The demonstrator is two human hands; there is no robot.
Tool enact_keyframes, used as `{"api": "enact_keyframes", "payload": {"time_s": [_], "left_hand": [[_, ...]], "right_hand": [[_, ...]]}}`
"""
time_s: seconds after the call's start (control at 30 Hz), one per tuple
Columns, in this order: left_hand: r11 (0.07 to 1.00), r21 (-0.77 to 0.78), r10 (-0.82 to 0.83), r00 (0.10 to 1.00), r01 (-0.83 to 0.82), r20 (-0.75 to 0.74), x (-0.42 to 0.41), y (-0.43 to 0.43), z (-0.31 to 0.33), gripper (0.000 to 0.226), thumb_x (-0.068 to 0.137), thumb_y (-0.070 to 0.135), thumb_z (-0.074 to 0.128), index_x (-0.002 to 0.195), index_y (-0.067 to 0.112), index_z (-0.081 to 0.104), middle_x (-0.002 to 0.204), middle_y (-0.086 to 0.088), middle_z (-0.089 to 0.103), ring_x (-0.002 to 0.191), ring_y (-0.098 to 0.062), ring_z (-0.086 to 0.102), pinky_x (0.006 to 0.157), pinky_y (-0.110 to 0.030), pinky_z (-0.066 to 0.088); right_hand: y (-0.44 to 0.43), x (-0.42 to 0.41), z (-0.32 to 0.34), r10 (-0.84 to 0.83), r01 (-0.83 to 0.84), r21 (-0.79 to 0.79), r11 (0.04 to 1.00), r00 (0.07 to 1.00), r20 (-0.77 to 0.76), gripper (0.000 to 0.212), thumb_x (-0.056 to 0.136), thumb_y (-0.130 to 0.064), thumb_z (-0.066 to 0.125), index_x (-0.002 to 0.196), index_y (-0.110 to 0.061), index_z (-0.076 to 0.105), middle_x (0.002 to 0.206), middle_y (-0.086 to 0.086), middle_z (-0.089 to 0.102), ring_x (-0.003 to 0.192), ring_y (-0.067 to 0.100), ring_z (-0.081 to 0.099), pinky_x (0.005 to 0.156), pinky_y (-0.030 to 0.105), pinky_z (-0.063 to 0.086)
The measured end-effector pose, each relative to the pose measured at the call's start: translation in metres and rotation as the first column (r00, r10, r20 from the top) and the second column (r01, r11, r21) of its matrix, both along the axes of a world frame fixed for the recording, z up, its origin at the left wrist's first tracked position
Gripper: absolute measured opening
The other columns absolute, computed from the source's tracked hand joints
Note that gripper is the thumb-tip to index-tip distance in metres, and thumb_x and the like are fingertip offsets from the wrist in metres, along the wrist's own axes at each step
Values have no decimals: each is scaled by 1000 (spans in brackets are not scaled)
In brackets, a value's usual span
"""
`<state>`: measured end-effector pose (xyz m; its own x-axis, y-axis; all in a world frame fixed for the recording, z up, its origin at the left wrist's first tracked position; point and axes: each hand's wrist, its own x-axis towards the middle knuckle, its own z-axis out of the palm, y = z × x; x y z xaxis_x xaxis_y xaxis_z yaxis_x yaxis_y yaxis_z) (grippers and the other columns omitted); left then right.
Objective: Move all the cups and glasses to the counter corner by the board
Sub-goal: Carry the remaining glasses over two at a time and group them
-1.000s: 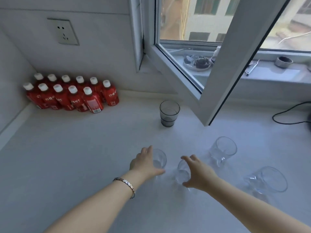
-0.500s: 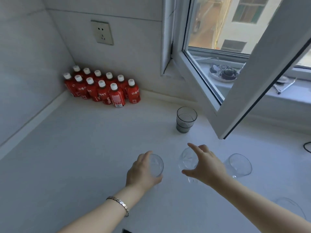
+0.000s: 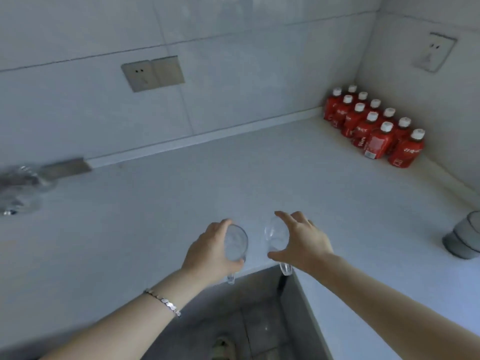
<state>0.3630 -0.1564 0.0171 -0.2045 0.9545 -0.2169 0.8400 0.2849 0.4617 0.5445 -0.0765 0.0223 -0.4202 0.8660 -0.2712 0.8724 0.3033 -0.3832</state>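
My left hand [image 3: 210, 253] grips a clear glass cup [image 3: 235, 246], lifted over the inner corner edge of the white counter [image 3: 259, 183]. Beside it, my right hand [image 3: 302, 240] holds a second clear glass cup [image 3: 275, 236], also off the surface. A grey tinted glass [image 3: 461, 236] stands on the counter at the right edge of view. At the far left lies a blurred cluster of clear glassware [image 3: 18, 188] near a dark flat piece [image 3: 66, 167] against the wall; I cannot tell whether that is the board.
Several red bottles with white caps [image 3: 374, 128] fill the counter's back right corner. Wall sockets [image 3: 153, 72] sit on the tiled wall. The floor [image 3: 246, 320] shows below the counter's inner corner, between my forearms.
Both hands have lifted their glasses off the counter. The view has swung left: the window is out of sight, the bottles now sit at the right, and the left stretch of counter has appeared.
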Motion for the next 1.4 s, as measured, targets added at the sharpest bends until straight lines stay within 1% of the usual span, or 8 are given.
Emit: {"api": "enact_keyframes", "payload": {"time_s": [0.13,0.3,0.5,0.67,0.87,1.1,1.23,1.4], "left_hand": [[984,-16,175,984,-176,-13,-68,-69,15,77,71,38,72,136,29,32,134,4,44,118,-21,51,94,-30,45],[904,3,426,900,-428,92,-174,-169,20,77,64,36,78,129,31,37,123,6,47,114,-17,52,90,-30,43],[890,-5,456,890,-456,-6,-314,-276,33,78,67,37,75,133,31,33,132,5,45,118,-16,51,87,-27,42],[844,29,536,844,-535,-21,-422,-331,45,78,69,37,75,134,29,32,133,1,45,119,-20,52,89,-30,43],[805,16,593,805,-592,-25,-528,-355,44,77,67,34,75,132,26,34,130,-1,46,110,-23,55,82,-30,44],[754,-18,656,754,-657,-36,-644,-343,28,82,65,31,77,133,23,33,131,-3,45,114,-24,53,88,-33,46],[718,-64,691,721,-693,-58,-710,-330,21,88,63,29,79,137,19,31,132,-5,39,115,-25,52,91,-35,48],[735,-75,668,738,-674,-96,-781,-311,13,82,62,26,78,132,16,36,124,-4,40,104,-25,56,85,-37,51]], "right_hand": [[-40,-85,9,208,-208,4,978,978,-14,92,70,-49,73,145,-35,21,140,-1,39,123,24,47,93,35,49],[-107,-202,20,379,-379,-33,925,925,-22,95,65,-50,76,143,-37,25,136,-3,42,119,21,52,91,30,47],[-183,-342,25,452,-452,-9,892,892,16,95,65,-52,75,143,-38,24,134,-4,43,117,19,54,85,27,46],[-224,-442,29,445,-445,-19,895,895,25,94,62,-52,76,141,-37,28,130,-3,46,114,20,57,88,28,47],[-243,-546,25,454,-453,-44,891,890,40,94,60,-50,78,140,-35,31,129,-2,46,115,20,56,91,30,46],[-230,-674,4,511,-510,-39,859,859,33,95,63,-48,77,143,-33,27,134,0,43,118,23,54,94,31,46],[-220,-746,-3,541,-540,-57,840,841,5,95,65,-46,77,144,-30,26,137,3,41,120,26,52,97,34,46],[-213,-817,-13,534,-535,-100,839,845,-44,97,65,-45,79,144,-26,26,140,5,40,124,28,49,99,37,46]]}}
